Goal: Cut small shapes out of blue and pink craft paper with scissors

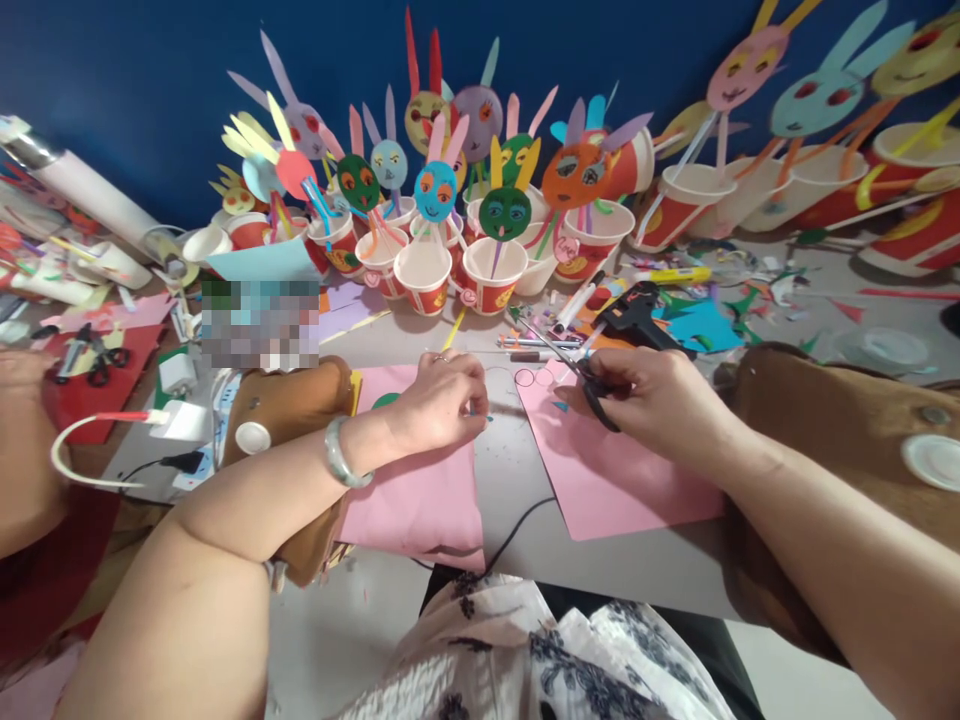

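My right hand [664, 400] grips dark-handled scissors [579, 370], their blades pointing up and left above a pink paper sheet [622, 490]. On that sheet, just under the scissors, lies a small blue scrap [561, 406]. My left hand [448, 398] is closed, thumb and fingers drawn together over the right edge of another pink sheet [420, 510]. Whatever it pinches is hidden or too small to make out; a tiny blue bit shows by the fingertips. Partly behind my left wrist is a green paper round [387, 400].
Paper cups [424, 275] with rabbit-faced paper figures line the back. A black glue gun [641, 315] lies among blue and green scrap paper [701, 325]. Brown cushioned pads [289, 400] flank the pink sheets. At left are a power strip [196, 470] and another person's arm [30, 450].
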A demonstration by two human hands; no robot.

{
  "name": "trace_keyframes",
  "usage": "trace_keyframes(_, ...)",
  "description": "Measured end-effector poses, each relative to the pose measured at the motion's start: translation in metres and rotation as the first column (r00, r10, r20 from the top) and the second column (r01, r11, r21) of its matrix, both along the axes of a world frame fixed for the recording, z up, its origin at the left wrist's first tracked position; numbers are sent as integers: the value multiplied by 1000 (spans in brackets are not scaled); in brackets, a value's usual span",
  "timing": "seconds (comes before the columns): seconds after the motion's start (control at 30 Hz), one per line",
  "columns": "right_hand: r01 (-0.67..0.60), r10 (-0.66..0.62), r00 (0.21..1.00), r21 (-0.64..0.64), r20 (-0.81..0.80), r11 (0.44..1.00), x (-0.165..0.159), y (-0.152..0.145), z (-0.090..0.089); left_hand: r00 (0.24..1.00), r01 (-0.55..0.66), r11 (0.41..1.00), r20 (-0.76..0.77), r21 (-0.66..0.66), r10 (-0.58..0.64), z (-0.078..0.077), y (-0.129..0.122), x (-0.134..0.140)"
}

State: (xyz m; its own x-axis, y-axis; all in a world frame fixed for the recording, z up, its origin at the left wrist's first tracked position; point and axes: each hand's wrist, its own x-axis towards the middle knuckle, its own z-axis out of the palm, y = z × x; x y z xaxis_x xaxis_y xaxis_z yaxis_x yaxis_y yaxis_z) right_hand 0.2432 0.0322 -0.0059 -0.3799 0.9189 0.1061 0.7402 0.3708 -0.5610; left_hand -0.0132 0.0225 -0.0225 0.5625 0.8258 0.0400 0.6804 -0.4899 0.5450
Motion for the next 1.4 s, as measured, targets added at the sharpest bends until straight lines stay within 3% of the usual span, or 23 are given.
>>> trace_keyframes(0.3, -8, 8, 1000, 4, -5, 1000, 1, 0, -2, 997, 46, 997, -60, 61, -42, 1, 0, 0)
trace_keyframes(0.7, -12, 13, 999, 27, -47, 1000, -2, -3, 3, 996, -19, 996, -80, 82, 25, 5, 2, -2)
trace_keyframes(0.87, -8, 10, 999, 46, -41, 999, -2, -3, 1, 971, 180, 964, -195, 196, -141, 7, -4, 1)
trace_keyframes(1.0, -9, 12, 999, 60, -46, 998, 0, -1, -5, 899, 381, 881, -333, 279, -284, 6, -8, 1)
trace_keyframes(1.1, -11, 15, 998, 67, -59, 998, 0, -1, -8, 865, 443, 840, -396, 314, -308, 5, -8, -1)
trace_keyframes(1.2, -14, 19, 997, 73, -70, 997, -2, -2, -7, 874, 423, 856, -385, 298, -297, 4, -7, -4)
trace_keyframes(1.4, -25, 33, 995, 95, -91, 995, -5, -3, -3, 935, 291, 944, -257, 156, -246, 2, 0, -9)
